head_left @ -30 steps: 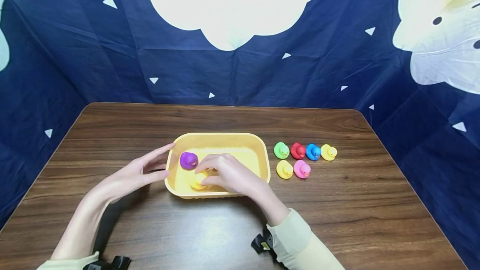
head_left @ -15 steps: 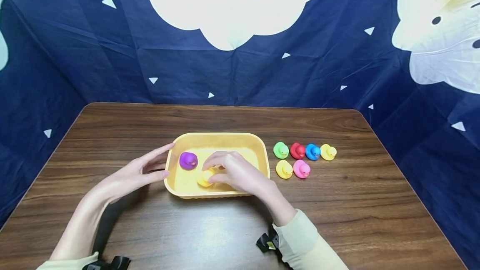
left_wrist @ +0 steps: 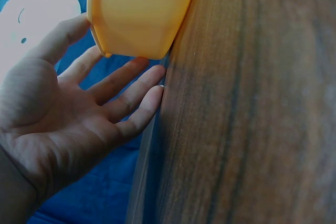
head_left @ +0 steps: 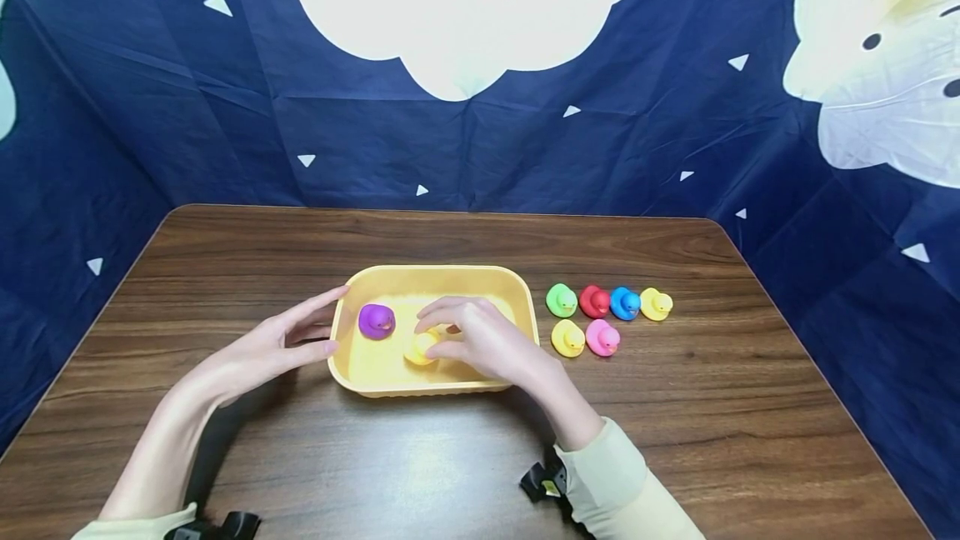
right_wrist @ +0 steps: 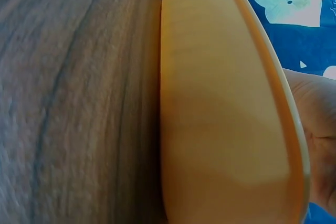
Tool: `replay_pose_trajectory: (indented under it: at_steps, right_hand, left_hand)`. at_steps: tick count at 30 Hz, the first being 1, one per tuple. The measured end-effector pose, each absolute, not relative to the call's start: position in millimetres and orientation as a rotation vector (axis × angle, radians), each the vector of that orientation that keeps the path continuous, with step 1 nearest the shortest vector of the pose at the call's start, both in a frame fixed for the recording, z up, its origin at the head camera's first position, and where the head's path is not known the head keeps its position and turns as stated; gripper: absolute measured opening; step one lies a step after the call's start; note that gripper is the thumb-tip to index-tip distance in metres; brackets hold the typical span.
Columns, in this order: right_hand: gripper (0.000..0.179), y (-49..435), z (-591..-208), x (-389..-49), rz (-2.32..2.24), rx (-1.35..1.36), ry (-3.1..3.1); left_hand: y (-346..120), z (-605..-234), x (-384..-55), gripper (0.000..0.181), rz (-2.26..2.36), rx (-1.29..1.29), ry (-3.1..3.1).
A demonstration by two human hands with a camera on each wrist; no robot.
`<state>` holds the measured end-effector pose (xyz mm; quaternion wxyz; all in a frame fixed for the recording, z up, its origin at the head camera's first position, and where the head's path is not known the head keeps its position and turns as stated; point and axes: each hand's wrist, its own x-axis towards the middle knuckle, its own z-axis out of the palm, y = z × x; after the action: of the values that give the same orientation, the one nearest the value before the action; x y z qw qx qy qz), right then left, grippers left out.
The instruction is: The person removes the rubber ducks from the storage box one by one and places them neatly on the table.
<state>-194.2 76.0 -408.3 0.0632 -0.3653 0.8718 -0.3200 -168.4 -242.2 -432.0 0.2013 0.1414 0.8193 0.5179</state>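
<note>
In the head view a yellow plastic basin (head_left: 442,272) stands mid-table. My right hand (head_left: 491,344) reaches into it and pinches a yellow rubber duck (head_left: 417,349) between thumb and fingers, low over the floor of the basin. Left of that duck sits a purple rubber duck (head_left: 377,321). My left hand (head_left: 258,352) is spread at the basin's left end, thumb and fingertips against its rim. The left wrist view has these nearly straight fingers (left_wrist: 121,81) around the basin's end wall (left_wrist: 142,19). From the right wrist, the basin's side (right_wrist: 220,103) hides the duck.
Right of the basin, green (head_left: 562,301), red (head_left: 595,302), blue (head_left: 625,303) and yellow (head_left: 656,304) ducks form a row. Nearer the front are another yellow duck (head_left: 567,338) and a pink duck (head_left: 603,337). Blue cloth (head_left: 465,157) hangs behind the wooden table (head_left: 750,407).
My right hand has slid rightward inside the basin with the yellow duck, away from the purple duck. The left hand, the basin and the other ducks stay in place.
</note>
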Motion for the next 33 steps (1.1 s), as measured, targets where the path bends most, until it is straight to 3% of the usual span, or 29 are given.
replay_pose_trajectory:
  at_steps: [33]
  right_hand:
    - [0.026,122.8,-388.9,-192.5,-1.226,-0.954,2.636]
  left_hand:
    - [-242.5,-433.0,-168.6,0.073,1.467,0.425,2.274]
